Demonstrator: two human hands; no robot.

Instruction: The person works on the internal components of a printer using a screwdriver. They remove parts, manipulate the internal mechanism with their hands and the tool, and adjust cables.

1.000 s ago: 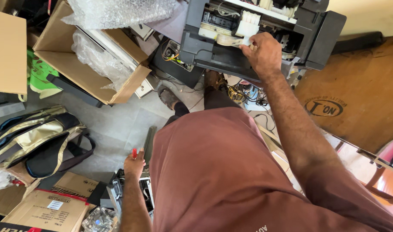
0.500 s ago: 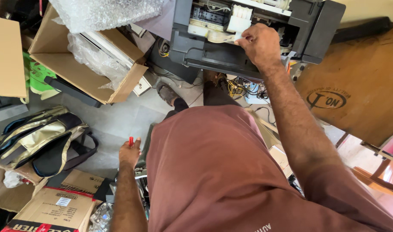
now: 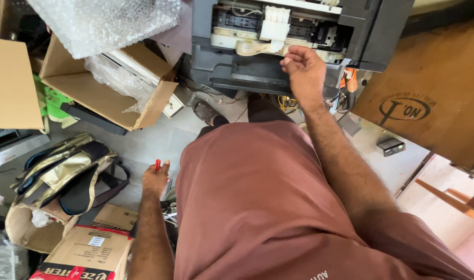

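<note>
An opened dark grey printer (image 3: 232,67) stands on the floor ahead of me, its white inner parts and a pale ribbon cable (image 3: 252,47) exposed. My right hand (image 3: 305,70) reaches into it, fingers pinched at the right end of that cable. My left hand (image 3: 155,179) hangs low by my left side, closed around a small red-handled tool (image 3: 158,165) whose tip pokes up above the fist. My maroon shirt (image 3: 257,207) fills the lower middle of the view and hides my legs; one sandalled foot (image 3: 205,111) shows below the printer.
An open cardboard box (image 3: 92,96) with bubble wrap (image 3: 102,23) sits at upper left. A gold and black bag (image 3: 66,171) lies at left, small cartons (image 3: 87,254) below it. A large brown board (image 3: 428,98) leans at right, a small black box (image 3: 391,147) near it. Loose wires (image 3: 289,103) lie under the printer.
The view has shifted so the printer sits more central. My right hand stays at the ribbon cable inside the printer. My left hand remains low, holding the red tool.
</note>
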